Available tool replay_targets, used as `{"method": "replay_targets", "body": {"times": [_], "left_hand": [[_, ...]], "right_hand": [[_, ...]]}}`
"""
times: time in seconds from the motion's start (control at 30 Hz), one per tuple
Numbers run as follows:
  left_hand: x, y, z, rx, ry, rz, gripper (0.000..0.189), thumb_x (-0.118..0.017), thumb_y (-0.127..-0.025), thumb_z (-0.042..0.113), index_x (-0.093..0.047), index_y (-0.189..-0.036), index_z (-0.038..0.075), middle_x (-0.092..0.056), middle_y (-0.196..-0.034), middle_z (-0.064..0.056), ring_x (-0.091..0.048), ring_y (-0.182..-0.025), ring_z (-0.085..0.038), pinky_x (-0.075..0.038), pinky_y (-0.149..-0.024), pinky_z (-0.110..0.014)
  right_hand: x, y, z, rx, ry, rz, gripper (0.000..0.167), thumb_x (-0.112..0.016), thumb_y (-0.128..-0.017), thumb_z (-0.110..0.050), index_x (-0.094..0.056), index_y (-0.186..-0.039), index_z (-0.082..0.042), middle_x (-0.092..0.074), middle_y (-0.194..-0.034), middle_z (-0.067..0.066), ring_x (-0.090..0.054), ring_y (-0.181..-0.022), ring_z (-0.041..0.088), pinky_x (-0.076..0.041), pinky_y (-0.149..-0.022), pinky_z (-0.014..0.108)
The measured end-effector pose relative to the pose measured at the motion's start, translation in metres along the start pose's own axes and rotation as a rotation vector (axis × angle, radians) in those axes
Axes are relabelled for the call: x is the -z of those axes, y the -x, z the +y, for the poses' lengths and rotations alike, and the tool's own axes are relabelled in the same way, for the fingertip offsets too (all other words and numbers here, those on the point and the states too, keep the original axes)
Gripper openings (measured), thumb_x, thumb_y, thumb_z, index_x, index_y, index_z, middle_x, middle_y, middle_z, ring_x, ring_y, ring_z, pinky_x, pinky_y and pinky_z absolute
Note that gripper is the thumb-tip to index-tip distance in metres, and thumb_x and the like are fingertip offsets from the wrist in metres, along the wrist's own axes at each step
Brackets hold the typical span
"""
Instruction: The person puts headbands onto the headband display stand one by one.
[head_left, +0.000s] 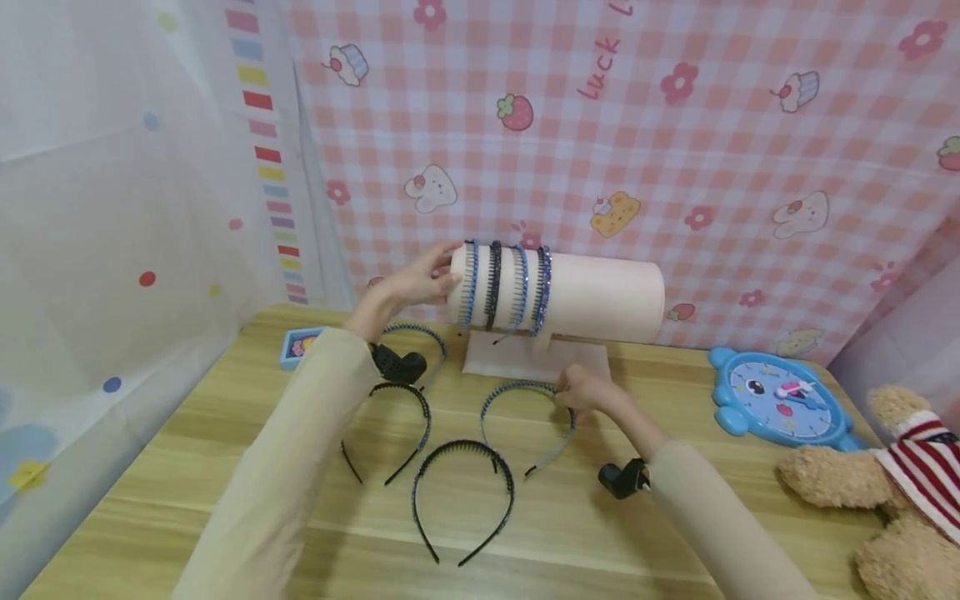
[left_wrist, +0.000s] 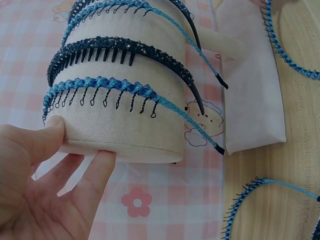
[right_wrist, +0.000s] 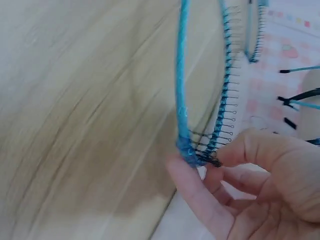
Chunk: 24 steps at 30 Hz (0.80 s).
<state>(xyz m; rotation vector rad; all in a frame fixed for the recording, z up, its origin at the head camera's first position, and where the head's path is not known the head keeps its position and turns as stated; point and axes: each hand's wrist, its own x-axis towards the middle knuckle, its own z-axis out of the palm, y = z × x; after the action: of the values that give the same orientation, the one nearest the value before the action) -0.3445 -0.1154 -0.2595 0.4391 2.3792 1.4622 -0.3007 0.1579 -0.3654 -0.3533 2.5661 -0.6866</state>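
Note:
A pale cylinder-shaped headband stand [head_left: 607,296] lies sideways on a flat base, with several headbands, blue and glittery black, arched over its left half. My left hand [head_left: 416,279] holds the stand's left end, the thumb [left_wrist: 52,132] on its side just beyond a blue braided headband [left_wrist: 100,86] with wire teeth. In front of the base, my right hand [head_left: 587,390] pinches another blue toothed headband [head_left: 517,386] by its arch between thumb and fingers. In the right wrist view, this headband [right_wrist: 181,75] has its legs pointing away from the fingers.
Nearer on the wooden table lie two black toothed headbands [head_left: 462,444] [head_left: 401,387], and a blue one [head_left: 415,327] partly behind the left forearm. A small blue-framed item [head_left: 291,350] sits at the left, a blue toy clock [head_left: 783,398] and teddy bear [head_left: 840,477] at the right.

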Motion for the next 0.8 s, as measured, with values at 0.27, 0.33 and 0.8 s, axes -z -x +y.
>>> {"method": "replay_targets", "body": {"times": [0.27, 0.33, 0.8], "left_hand": [[-0.002, -0.003, -0.006, 0.019, -0.008, 0.002, 0.062, -0.041, -0.096, 0.01, -0.007, -0.148, 0.019, -0.015, -0.153, -0.012, -0.029, -0.136, -0.031, -0.04, -0.106, -0.044], [-0.002, -0.003, -0.007, 0.018, -0.009, -0.005, 0.062, -0.041, -0.096, 0.01, -0.007, -0.148, 0.019, -0.016, -0.153, -0.012, -0.028, -0.136, -0.031, -0.04, -0.106, -0.044], [0.002, -0.002, -0.002, 0.007, -0.012, -0.001, 0.062, -0.042, -0.096, 0.011, -0.008, -0.147, 0.021, -0.015, -0.153, -0.012, -0.029, -0.135, -0.031, -0.041, -0.106, -0.045]], "right_hand": [[0.018, 0.014, 0.002, 0.069, -0.4, -0.146, 0.038, -0.061, -0.086, -0.016, -0.052, -0.113, 0.008, -0.054, -0.081, 0.002, -0.055, -0.067, 0.01, -0.059, -0.071, 0.03], [0.023, 0.018, 0.003, 0.102, -0.467, -0.204, 0.039, -0.065, -0.084, -0.021, -0.052, -0.11, 0.005, -0.055, -0.08, 0.0, -0.055, -0.066, 0.008, -0.059, -0.068, 0.027], [0.051, 0.047, -0.008, 0.284, -0.436, -0.356, 0.027, -0.068, -0.082, -0.018, -0.051, -0.096, -0.003, -0.059, -0.076, -0.003, -0.057, -0.064, 0.006, -0.059, -0.063, 0.031]]}}
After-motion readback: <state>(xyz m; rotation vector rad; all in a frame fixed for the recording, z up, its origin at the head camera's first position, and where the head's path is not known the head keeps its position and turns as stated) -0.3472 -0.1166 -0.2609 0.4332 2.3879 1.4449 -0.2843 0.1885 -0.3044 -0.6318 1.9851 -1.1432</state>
